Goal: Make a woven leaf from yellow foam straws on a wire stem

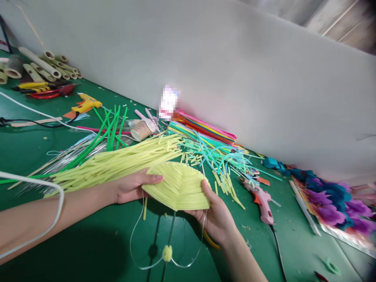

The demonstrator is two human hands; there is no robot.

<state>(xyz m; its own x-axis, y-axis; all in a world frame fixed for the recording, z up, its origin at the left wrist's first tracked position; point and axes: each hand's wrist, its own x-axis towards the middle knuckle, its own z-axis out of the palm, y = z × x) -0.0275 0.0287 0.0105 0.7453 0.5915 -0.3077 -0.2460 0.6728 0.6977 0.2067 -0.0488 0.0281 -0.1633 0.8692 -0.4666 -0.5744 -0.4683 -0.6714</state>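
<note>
Between my two hands is a pale yellow leaf made of pipe cleaners (178, 186), with a centre rib and slanting rows. My left hand (133, 186) grips its left edge, thumb on top. On the right edge, my right hand (216, 215) pinches it with the thumb in front and fingers behind. A thin metal stem (172, 227) runs down from the leaf through a small yellow knot (167, 253). Silvery wire (133, 246) loops out from the knot on both sides up to the leaf's edges.
Yellow pipe cleaners (117, 160) lie behind my left hand, near green ones (113, 129). A yellow glue gun (86, 102) and pliers (35, 86) lie left; a pink glue gun (264, 203) lies right. Bamboo tubes (44, 66), a twine spool (141, 130) and purple flowers (331, 211) sit farther off.
</note>
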